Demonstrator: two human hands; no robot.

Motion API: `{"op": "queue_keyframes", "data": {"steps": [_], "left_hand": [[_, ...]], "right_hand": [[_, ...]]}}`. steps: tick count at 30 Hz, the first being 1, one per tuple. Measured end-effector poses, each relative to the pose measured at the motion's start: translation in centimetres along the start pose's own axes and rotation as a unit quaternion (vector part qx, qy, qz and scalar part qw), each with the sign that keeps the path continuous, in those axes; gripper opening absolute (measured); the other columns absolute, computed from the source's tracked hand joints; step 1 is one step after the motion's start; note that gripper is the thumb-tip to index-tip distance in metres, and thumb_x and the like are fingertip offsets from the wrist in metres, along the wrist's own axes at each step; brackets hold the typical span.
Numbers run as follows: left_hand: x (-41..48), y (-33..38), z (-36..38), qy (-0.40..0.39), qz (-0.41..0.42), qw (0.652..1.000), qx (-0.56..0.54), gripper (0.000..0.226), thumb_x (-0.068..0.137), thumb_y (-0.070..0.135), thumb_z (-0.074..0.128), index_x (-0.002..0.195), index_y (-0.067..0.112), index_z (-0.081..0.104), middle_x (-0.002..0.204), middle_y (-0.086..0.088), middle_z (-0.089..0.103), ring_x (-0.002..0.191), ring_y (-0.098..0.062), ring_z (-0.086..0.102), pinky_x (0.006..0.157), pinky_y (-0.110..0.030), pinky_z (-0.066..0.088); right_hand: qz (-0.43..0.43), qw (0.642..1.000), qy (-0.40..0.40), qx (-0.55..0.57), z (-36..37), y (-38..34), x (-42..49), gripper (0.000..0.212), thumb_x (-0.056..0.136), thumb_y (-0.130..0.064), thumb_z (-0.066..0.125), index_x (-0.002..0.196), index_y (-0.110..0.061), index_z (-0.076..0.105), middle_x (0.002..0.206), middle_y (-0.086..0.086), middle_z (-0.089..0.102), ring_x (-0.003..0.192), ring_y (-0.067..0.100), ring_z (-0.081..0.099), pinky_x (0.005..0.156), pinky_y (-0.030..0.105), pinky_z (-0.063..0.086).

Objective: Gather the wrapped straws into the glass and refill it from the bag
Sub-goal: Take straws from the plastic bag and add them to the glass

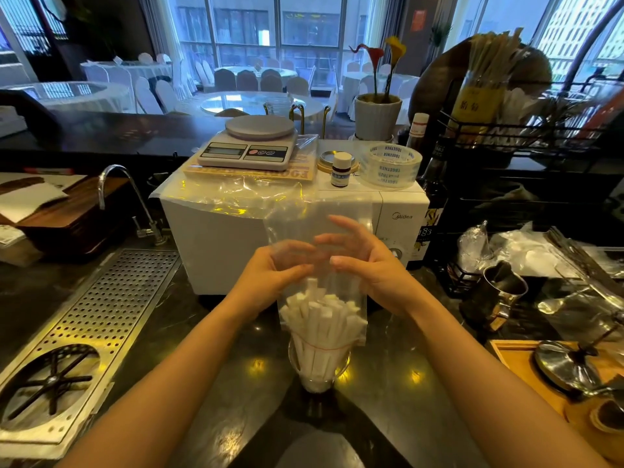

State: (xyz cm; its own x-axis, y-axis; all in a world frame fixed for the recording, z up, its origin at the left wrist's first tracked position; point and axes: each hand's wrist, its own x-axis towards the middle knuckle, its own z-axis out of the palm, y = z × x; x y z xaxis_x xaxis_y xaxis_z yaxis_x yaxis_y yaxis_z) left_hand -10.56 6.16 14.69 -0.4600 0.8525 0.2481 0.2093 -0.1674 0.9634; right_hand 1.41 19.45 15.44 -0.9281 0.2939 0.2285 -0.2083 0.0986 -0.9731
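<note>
A clear glass (319, 369) stands on the dark counter just in front of me, packed with white wrapped straws (320, 315) that stick up well above its rim. A clear plastic bag (351, 292) hangs mouth-down over the straws, its red-lined edge reaching the glass rim. My left hand (273, 271) pinches the bag's upper left side above the straw tips. My right hand (364, 261) holds the upper right side, thumb against the film and fingers curved and spread above it. The bag's top rises loose and crumpled in front of the microwave.
A white microwave (219, 238) stands right behind the glass, with a kitchen scale (250, 146), a small bottle and a tape roll on top. A perforated steel drain tray (101, 315) lies left. A steel pitcher (496, 292), wooden tray (520, 359) and utensils crowd the right.
</note>
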Motion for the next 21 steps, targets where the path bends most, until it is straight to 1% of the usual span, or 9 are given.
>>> {"op": "queue_keyframes", "data": {"steps": [4, 7, 8, 10, 14, 17, 19, 20, 21], "left_hand": [[0.9, 1.2, 0.0, 0.035, 0.019, 0.999, 0.011, 0.012, 0.076, 0.001, 0.062, 0.078, 0.013, 0.064, 0.08, -0.001, 0.069, 0.072, -0.004, 0.067, 0.064, -0.016, 0.054], [1.5, 2.5, 0.2, 0.04, 0.038, 0.998, 0.005, 0.011, 0.075, 0.002, 0.063, 0.075, 0.013, 0.064, 0.063, 0.007, 0.072, 0.066, -0.005, 0.067, 0.061, -0.015, 0.053], [1.6, 2.9, 0.3, 0.037, 0.044, 0.998, 0.005, 0.012, 0.075, 0.002, 0.064, 0.074, 0.014, 0.063, 0.061, 0.009, 0.072, 0.065, -0.004, 0.067, 0.06, -0.014, 0.053], [1.9, 3.9, 0.6, 0.032, 0.061, 0.998, 0.0, 0.013, 0.074, 0.002, 0.064, 0.073, 0.015, 0.062, 0.061, 0.011, 0.072, 0.065, -0.003, 0.067, 0.06, -0.014, 0.053], [2.4, 5.4, 1.3, 0.039, 0.081, 0.996, -0.029, 0.017, 0.072, 0.003, 0.066, 0.069, 0.018, 0.06, 0.059, 0.009, 0.072, 0.063, -0.004, 0.067, 0.058, -0.016, 0.052], [2.9, 6.0, 2.3, 0.049, 0.083, 0.994, -0.058, 0.019, 0.072, 0.003, 0.065, 0.067, 0.018, 0.056, 0.059, 0.007, 0.072, 0.062, -0.006, 0.068, 0.053, -0.015, 0.052], [3.3, 6.2, 3.3, 0.059, 0.082, 0.992, -0.07, 0.02, 0.074, 0.003, 0.065, 0.068, 0.018, 0.053, 0.058, 0.007, 0.072, 0.061, -0.008, 0.069, 0.05, -0.016, 0.052], [3.4, 6.3, 3.8, 0.063, 0.081, 0.992, -0.078, 0.021, 0.074, 0.003, 0.065, 0.069, 0.017, 0.051, 0.058, 0.006, 0.072, 0.06, -0.009, 0.069, 0.05, -0.017, 0.052], [3.6, 6.3, 4.5, 0.066, 0.078, 0.991, -0.087, 0.021, 0.074, 0.003, 0.065, 0.07, 0.017, 0.05, 0.058, 0.006, 0.072, 0.06, -0.009, 0.069, 0.049, -0.017, 0.052]], "right_hand": [[-0.016, 0.999, 0.036, 0.004, -0.4, -1.0, 0.1, 0.046, 0.084, -0.002, 0.055, 0.111, -0.038, 0.051, 0.106, -0.006, 0.065, 0.095, 0.004, 0.067, 0.076, 0.014, 0.052], [-0.028, 0.998, 0.055, 0.013, -0.7, -1.8, -0.1, 0.042, 0.084, -0.002, 0.054, 0.109, -0.036, 0.051, 0.102, -0.006, 0.068, 0.095, 0.008, 0.067, 0.081, 0.02, 0.054], [-0.033, 0.998, 0.06, 0.016, -0.9, -2.1, -0.2, 0.041, 0.084, -0.002, 0.054, 0.109, -0.035, 0.051, 0.101, -0.006, 0.068, 0.095, 0.008, 0.067, 0.084, 0.022, 0.054], [-0.042, 0.996, 0.076, 0.023, -1.1, -2.6, -0.5, 0.039, 0.083, -0.004, 0.056, 0.108, -0.034, 0.052, 0.099, -0.007, 0.07, 0.094, 0.008, 0.068, 0.085, 0.023, 0.053], [-0.054, 0.992, 0.105, 0.031, -1.7, -3.5, -1.7, 0.037, 0.074, -0.015, 0.062, 0.106, -0.032, 0.054, 0.098, -0.006, 0.07, 0.094, 0.008, 0.068, 0.085, 0.022, 0.054], [-0.049, 0.988, 0.142, 0.032, -2.2, -3.6, -2.7, 0.037, 0.075, -0.018, 0.063, 0.109, -0.029, 0.054, 0.099, -0.005, 0.069, 0.09, 0.005, 0.069, 0.084, 0.021, 0.054], [-0.038, 0.983, 0.179, 0.029, -2.6, -3.6, -3.5, 0.037, 0.08, -0.016, 0.062, 0.116, -0.022, 0.054, 0.097, -0.003, 0.07, 0.088, 0.007, 0.07, 0.079, 0.02, 0.056], [-0.033, 0.98, 0.196, 0.027, -2.8, -3.6, -3.9, 0.033, 0.084, -0.015, 0.059, 0.117, -0.019, 0.055, 0.095, -0.002, 0.071, 0.086, 0.007, 0.07, 0.076, 0.02, 0.057], [-0.029, 0.977, 0.211, 0.025, -3.1, -3.6, -4.5, 0.026, 0.088, -0.014, 0.054, 0.114, -0.017, 0.057, 0.093, -0.002, 0.071, 0.084, 0.006, 0.07, 0.075, 0.02, 0.057]]}}
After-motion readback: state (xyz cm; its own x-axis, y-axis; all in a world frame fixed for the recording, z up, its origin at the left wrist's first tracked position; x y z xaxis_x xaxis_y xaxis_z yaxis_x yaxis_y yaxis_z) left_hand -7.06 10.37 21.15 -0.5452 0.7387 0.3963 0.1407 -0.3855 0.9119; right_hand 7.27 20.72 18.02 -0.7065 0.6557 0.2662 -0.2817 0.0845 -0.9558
